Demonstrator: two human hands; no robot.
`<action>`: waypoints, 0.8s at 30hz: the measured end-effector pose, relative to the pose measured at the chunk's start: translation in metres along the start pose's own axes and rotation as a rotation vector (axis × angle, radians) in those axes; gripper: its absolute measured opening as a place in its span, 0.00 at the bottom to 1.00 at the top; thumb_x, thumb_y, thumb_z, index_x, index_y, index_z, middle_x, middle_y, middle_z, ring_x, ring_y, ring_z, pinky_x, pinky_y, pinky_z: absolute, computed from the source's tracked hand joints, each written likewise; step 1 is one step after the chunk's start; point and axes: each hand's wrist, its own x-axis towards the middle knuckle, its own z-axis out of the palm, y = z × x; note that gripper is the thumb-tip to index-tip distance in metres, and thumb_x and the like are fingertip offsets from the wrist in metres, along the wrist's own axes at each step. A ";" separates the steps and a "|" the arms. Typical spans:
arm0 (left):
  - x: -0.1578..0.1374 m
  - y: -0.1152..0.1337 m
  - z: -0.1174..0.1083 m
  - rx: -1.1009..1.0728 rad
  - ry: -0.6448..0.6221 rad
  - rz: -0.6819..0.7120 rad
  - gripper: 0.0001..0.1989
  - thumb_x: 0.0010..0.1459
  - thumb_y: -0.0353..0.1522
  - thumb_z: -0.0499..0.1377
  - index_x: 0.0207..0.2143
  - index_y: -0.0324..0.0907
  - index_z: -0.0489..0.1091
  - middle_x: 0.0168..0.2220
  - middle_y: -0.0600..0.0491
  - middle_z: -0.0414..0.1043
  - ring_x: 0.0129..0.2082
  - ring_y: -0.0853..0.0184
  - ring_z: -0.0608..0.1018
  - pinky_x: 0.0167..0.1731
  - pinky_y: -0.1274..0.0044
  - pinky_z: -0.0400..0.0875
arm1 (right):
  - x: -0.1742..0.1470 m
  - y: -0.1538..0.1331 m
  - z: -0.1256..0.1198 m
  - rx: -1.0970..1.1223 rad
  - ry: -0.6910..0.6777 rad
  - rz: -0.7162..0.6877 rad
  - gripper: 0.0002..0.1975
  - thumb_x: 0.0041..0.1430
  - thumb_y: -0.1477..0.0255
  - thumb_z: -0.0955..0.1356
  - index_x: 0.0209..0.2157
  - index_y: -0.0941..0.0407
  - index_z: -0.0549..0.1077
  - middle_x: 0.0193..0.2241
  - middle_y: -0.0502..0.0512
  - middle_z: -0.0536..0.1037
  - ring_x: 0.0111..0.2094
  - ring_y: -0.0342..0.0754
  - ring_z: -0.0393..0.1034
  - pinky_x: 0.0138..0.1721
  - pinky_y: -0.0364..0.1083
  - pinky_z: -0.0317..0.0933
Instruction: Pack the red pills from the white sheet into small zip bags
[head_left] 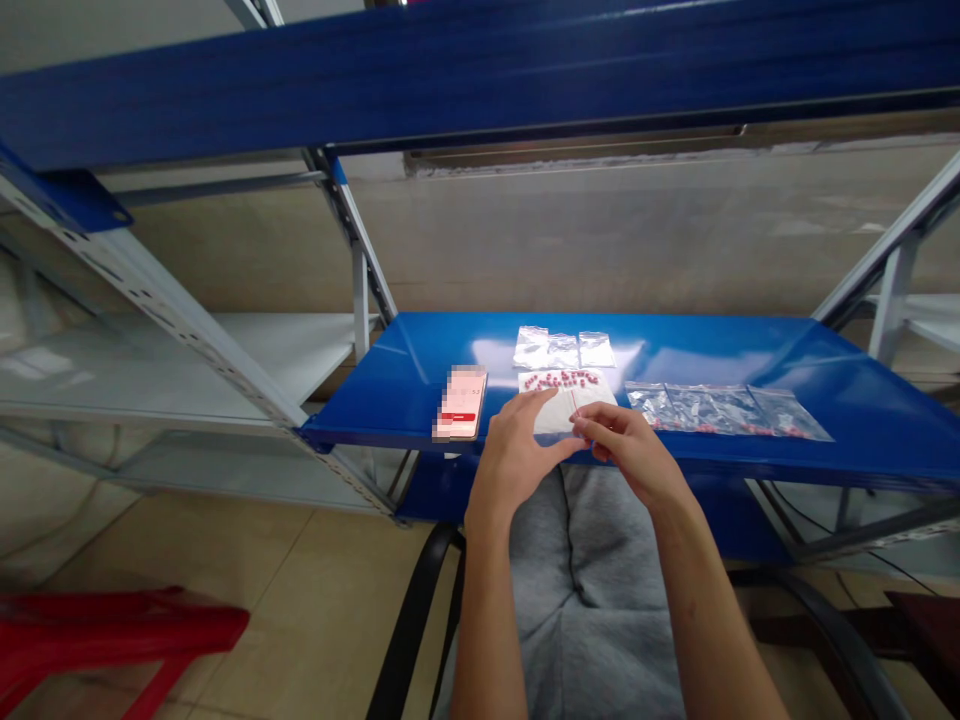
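My left hand (516, 455) is over the front edge of the blue shelf, its thumb and fingers apart in a wide curve. Close beside its thumb, my right hand (624, 440) pinches thumb against forefinger. From that pinch a thin red strand (573, 400) stands up; whether it is a string or the edge of something clear, I cannot tell. Beneath and beyond both hands lies a white sheet (551, 415), partly covered by them. Several small dark red pieces (566, 378) are scattered along its far part.
Clear zip bags with red pieces (724, 410) lie in a row at right. Flat clear bags (562, 350) lie behind the sheet. A lit phone (469, 405) is at left on the blue shelf (405, 360). An upper blue beam (480, 80) crosses overhead; a red stool (120, 640) stands lower left.
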 end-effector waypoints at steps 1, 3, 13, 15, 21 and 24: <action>0.001 0.003 0.003 0.041 -0.024 -0.005 0.32 0.53 0.36 0.72 0.61 0.47 0.70 0.64 0.46 0.70 0.66 0.52 0.69 0.66 0.59 0.61 | 0.000 -0.001 0.002 -0.014 -0.018 -0.005 0.19 0.46 0.55 0.78 0.31 0.54 0.79 0.25 0.50 0.74 0.23 0.43 0.60 0.24 0.44 0.51; 0.003 0.005 0.008 0.109 -0.058 -0.027 0.35 0.53 0.35 0.71 0.63 0.47 0.68 0.67 0.45 0.66 0.69 0.50 0.65 0.69 0.56 0.55 | -0.001 -0.001 0.005 -0.043 -0.052 -0.013 0.19 0.47 0.54 0.77 0.31 0.54 0.79 0.26 0.51 0.76 0.23 0.42 0.59 0.24 0.44 0.51; 0.005 0.001 0.012 0.050 -0.148 -0.104 0.32 0.55 0.39 0.70 0.60 0.40 0.71 0.55 0.42 0.77 0.55 0.50 0.77 0.56 0.63 0.70 | -0.001 0.003 0.001 -0.177 -0.101 -0.086 0.22 0.57 0.50 0.72 0.25 0.55 0.76 0.20 0.48 0.67 0.23 0.43 0.55 0.26 0.46 0.48; 0.005 0.001 0.012 0.049 -0.153 -0.100 0.32 0.54 0.40 0.71 0.59 0.40 0.72 0.53 0.42 0.78 0.55 0.51 0.78 0.56 0.63 0.70 | 0.001 0.006 -0.001 -0.191 -0.081 -0.093 0.26 0.58 0.48 0.70 0.21 0.55 0.71 0.18 0.48 0.63 0.23 0.44 0.55 0.26 0.46 0.47; 0.003 -0.002 0.015 0.033 -0.132 -0.089 0.32 0.55 0.40 0.70 0.60 0.40 0.71 0.55 0.41 0.76 0.54 0.52 0.78 0.56 0.65 0.71 | 0.005 0.007 -0.002 -0.209 -0.052 -0.090 0.27 0.57 0.45 0.70 0.21 0.54 0.70 0.19 0.49 0.64 0.23 0.44 0.54 0.25 0.46 0.46; -0.002 -0.003 0.015 0.042 -0.105 -0.098 0.32 0.58 0.41 0.68 0.62 0.41 0.69 0.58 0.40 0.74 0.58 0.51 0.76 0.57 0.64 0.70 | 0.007 0.006 0.001 -0.192 -0.068 -0.084 0.26 0.56 0.46 0.71 0.23 0.55 0.73 0.20 0.49 0.65 0.23 0.44 0.55 0.25 0.46 0.46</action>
